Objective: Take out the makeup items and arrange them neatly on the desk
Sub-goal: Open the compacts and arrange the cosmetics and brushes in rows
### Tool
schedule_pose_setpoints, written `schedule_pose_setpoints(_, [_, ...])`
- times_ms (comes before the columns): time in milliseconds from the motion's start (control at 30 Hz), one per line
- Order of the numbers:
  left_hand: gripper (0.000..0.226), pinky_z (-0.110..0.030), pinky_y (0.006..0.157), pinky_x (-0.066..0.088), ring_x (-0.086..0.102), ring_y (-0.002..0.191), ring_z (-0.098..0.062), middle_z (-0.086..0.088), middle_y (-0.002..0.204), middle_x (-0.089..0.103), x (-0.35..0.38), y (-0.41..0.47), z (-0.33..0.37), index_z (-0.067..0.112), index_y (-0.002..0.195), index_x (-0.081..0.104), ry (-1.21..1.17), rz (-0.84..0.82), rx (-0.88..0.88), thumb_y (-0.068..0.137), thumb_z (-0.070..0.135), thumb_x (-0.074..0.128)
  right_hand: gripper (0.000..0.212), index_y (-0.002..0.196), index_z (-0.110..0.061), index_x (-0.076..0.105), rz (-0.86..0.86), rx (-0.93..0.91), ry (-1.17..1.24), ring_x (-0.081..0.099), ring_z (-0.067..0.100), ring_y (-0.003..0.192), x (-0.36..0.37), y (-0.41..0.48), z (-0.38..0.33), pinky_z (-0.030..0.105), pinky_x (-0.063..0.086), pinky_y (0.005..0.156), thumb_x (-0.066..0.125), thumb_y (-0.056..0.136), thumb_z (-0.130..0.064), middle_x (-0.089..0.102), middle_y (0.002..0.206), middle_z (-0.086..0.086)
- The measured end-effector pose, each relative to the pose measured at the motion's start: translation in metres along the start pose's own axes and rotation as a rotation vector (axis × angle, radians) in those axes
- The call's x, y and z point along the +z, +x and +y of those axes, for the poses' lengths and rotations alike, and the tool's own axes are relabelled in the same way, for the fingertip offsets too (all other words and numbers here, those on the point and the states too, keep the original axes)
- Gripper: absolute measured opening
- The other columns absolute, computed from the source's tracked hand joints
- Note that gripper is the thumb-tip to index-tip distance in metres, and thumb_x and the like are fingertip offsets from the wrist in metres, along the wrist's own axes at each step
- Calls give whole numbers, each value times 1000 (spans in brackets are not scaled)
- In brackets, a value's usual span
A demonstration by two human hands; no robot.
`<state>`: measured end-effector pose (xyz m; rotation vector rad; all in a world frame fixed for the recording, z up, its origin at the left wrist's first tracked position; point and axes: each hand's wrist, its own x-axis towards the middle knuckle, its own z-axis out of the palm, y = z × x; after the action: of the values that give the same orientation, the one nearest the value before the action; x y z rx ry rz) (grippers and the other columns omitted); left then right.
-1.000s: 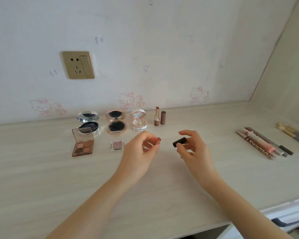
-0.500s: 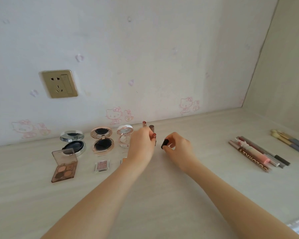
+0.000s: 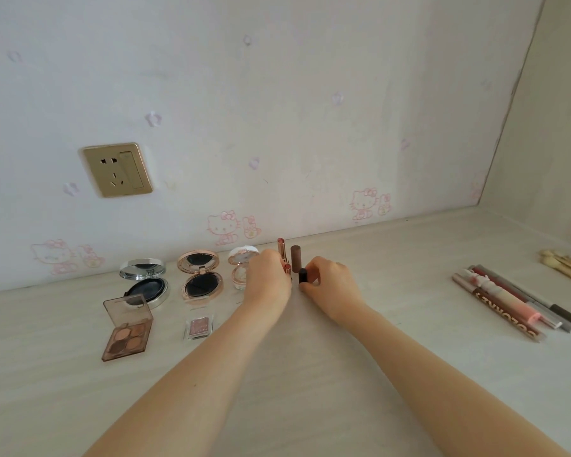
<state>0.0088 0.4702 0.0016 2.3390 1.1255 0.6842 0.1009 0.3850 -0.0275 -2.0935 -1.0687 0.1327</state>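
Near the back of the counter [image 3: 310, 374], the left hand [image 3: 269, 282] pinches an uncapped lipstick [image 3: 287, 268] upright in its curled fingers, the red tip showing just above them. At 3 o'clock of it, just beside, the right hand [image 3: 330, 285] pinches a black cap [image 3: 302, 276] upright between its fingers; whether the cap touches the counter I cannot tell. At 12 o'clock stand a second lipstick [image 3: 281, 248] and a brown cap [image 3: 295, 257]. At 9 o'clock lie 3 open compacts, and nearer, an eyeshadow palette [image 3: 127, 334]. Well apart at 3 o'clock lies a row of lip pencils [image 3: 508, 305].
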Motion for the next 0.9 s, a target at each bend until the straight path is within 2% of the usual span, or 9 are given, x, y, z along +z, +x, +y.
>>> schedule_pose_setpoints(133, [13, -36, 59, 48, 62, 72, -26, -10, 77, 65, 4, 2, 0, 5, 79, 64, 8, 30, -14, 82, -2, 52, 14, 93, -15, 62, -1, 7, -27, 52, 21, 95, 2, 6, 1, 36, 50, 75, 60, 80, -21, 66, 91, -1])
schedule_pose_setpoints(333, [15, -31, 55, 36, 54, 69, -25, -9, 76, 60, 7, 5, 1, 5, 79, 61, 21, 51, -21, 86, 2, 49, 20, 99, -19, 65, 12, 8, -100, 44, 21, 103, 3, 12, 0, 33, 45, 76, 62, 83, -31, 57, 102, 2])
schedule_pose_setpoints(600, [10, -32, 57, 36, 57, 74, -29, -14, 79, 63, 7, 6, 1, 2, 80, 63, -14, 38, -31, 82, 0, 53, 21, 95, -19, 66, 13, 19, -116, 44, 22, 103, 6, 14, 3, 33, 44, 76, 63, 81, -35, 57, 97, 1])
schedule_pose_setpoints(767, [14, -34, 59, 41, 60, 81, -32, -13, 81, 66, 9, -1, -1, 4, 82, 65, -26, 34, -23, 78, -2, 53, 30, 104, -19, 66, 27, 12, -99, 43, 20, 106, 5, 12, 5, 32, 44, 80, 66, 80, -37, 57, 103, 1])
schedule_pose_setpoints(900, [26, -37, 73, 50, 59, 90, -26, -8, 94, 64, 9, -18, -1, 6, 102, 63, -91, 39, -23, 81, -4, 52, 36, 112, -16, 63, 37, -2, -96, 43, 20, 110, 2, 9, 8, 28, 41, 84, 67, 82, -35, 56, 110, 2])
